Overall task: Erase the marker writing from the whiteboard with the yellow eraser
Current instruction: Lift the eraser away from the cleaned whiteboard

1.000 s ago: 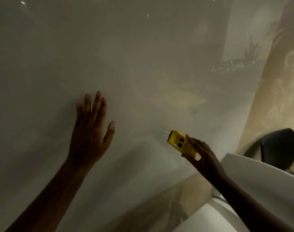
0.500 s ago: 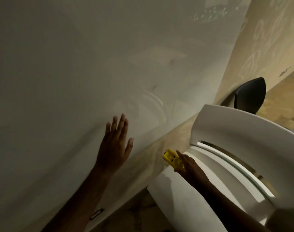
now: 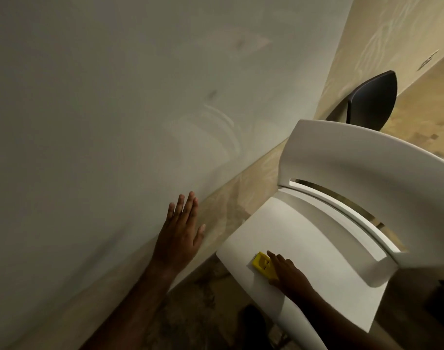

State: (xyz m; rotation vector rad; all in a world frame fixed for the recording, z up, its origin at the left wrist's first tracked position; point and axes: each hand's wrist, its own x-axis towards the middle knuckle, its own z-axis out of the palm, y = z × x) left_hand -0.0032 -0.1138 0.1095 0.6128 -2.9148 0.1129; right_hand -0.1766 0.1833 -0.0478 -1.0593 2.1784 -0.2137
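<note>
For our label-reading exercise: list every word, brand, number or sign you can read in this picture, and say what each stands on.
None can be read.
Whiteboard: no writing, only faint smudges.
Yellow eraser: dark marks on top, too blurred to tell if they are letters.
White chair: no label shows.

Not much to report on you here, honestly: your left hand (image 3: 180,236) and right hand (image 3: 287,274) are both bare, no gloves, and I can't spot any rings on the fingers that show. Both forearms are bare too, right down to where they leave the bottom of the shot, so no sleeves, cuffs, watch or wristband in sight. The light's pretty dim, so finer stuff like your nails is hard to make out.
</note>
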